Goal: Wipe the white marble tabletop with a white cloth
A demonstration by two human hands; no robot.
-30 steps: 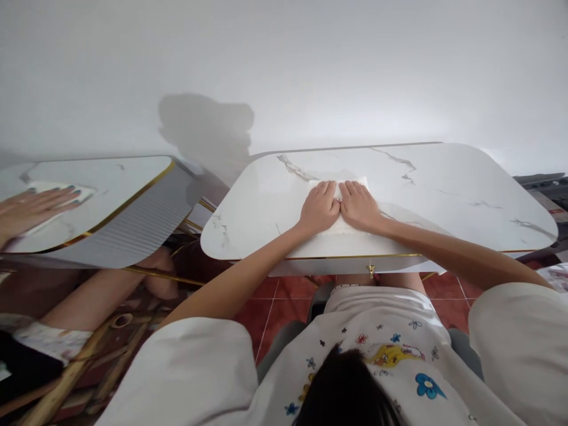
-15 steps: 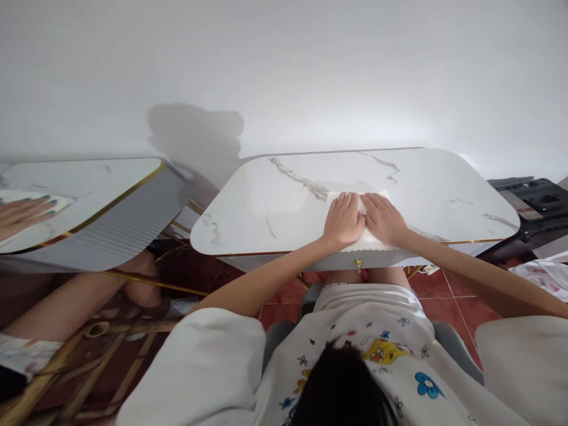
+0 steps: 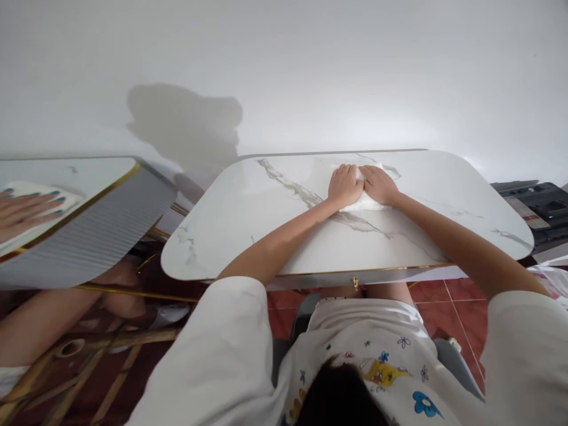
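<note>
My left hand [image 3: 345, 186] and my right hand [image 3: 378, 184] lie side by side, palms down, on a thin white cloth [image 3: 364, 203]. Their thumbs meet in the middle, and the fingers are stretched out flat. Most of the cloth is hidden under them; its near part and a far corner show. Beneath it is a white marble-patterned tabletop [image 3: 222, 219] with gold trim, and the hands rest near its back edge. On the table's front, a small gold knob [image 3: 354, 283] sits below my forearms.
At the left, a co-worker's hand [image 3: 29, 207] lies on a white cloth on a second marble-patterned table [image 3: 102, 168]. A bamboo frame [image 3: 110, 349] is below it. A white wall [image 3: 284, 77] rises behind. Black cases [image 3: 552, 207] stand on the right.
Both my hands have slid the cloth away from me, from the table's front edge toward its back. The view has shifted slightly. The co-worker's hand still lies on its cloth.
</note>
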